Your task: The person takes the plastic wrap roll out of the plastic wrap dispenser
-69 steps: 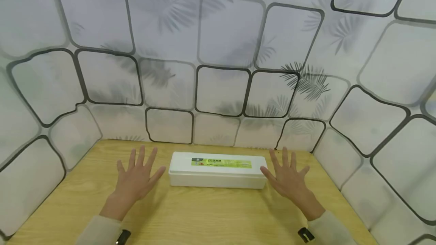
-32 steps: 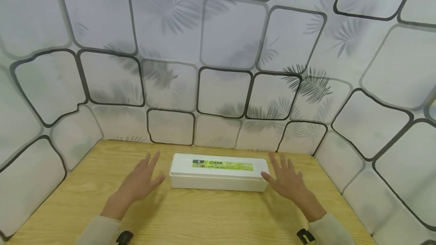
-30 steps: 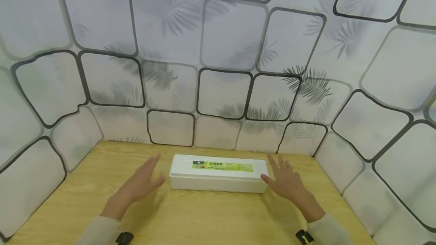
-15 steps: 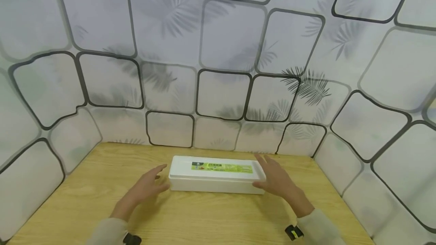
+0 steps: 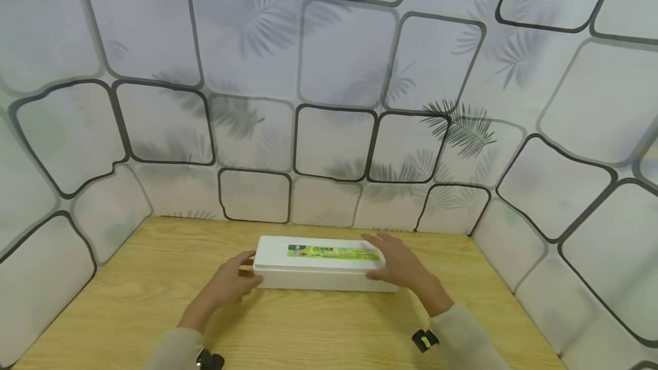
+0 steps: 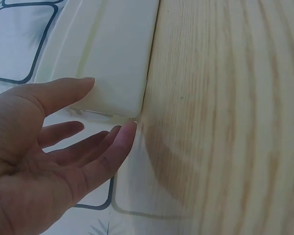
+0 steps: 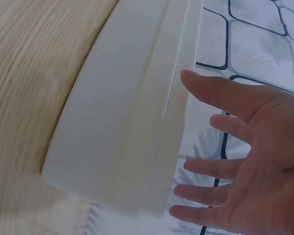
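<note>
Reference: the head view, clock centre on the box, 12 o'clock at the far side.

The long, white, rectangular, plastic-looking box lies flat on the light-brown wood-grain tabletop, near its far edge. The long axis runs from 9 to 3 o'clock. The white, flat, rectangular lid is seated on top. It carries 1 yellow-green rectangular label; its print is too small to read.

The bare left hand is at 9 o'clock, at the box's end. Its state is released: the fingers are loosely bent and the thumb stands apart from them. In the left wrist view, 1 fingertip reaches the bottom corner of the end; firm contact cannot be told.

The bare right hand is at 3 o'clock, over the opposite end. Its state is also released: the 4 fingers are extended and spread. In the right wrist view, the thumb tip overlaps the lid edge; contact cannot be told.

Small black wrist devices sit at 8 and 4 o'clock, beside pale sleeves. A white-and-grey backdrop with rounded-square outlines and leaf prints stands at 12 o'clock.
</note>
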A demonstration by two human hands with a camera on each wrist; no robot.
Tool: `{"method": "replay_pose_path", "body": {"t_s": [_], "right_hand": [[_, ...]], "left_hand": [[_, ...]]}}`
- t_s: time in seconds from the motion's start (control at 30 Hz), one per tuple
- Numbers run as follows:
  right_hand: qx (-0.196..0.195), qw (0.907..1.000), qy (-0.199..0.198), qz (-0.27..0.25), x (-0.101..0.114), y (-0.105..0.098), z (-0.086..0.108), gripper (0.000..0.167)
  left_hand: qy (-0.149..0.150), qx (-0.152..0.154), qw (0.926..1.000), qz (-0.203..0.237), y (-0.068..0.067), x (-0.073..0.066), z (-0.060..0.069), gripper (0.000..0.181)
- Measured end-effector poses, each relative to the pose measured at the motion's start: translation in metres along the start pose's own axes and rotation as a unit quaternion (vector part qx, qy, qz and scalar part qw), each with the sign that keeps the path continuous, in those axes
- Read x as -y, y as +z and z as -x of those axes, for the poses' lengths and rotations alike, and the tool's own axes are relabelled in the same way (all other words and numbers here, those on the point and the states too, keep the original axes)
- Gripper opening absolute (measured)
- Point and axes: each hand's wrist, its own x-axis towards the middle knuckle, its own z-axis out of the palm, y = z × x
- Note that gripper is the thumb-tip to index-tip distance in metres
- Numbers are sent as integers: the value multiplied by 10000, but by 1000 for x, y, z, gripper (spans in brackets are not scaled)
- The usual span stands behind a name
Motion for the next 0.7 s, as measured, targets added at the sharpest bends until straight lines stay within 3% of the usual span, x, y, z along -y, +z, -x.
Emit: {"method": "replay_pose_path", "body": {"t_s": [0.4, 0.7], "right_hand": [[8, 9995, -293, -117, 1, 6, -14, 72], [-32, 9993, -188, -322, 7, 13, -19, 71]], "left_hand": [[94, -9, 10000, -30, 2, 1, -2, 63], [129, -131, 9998, -94, 3, 6, 0, 59]]}}
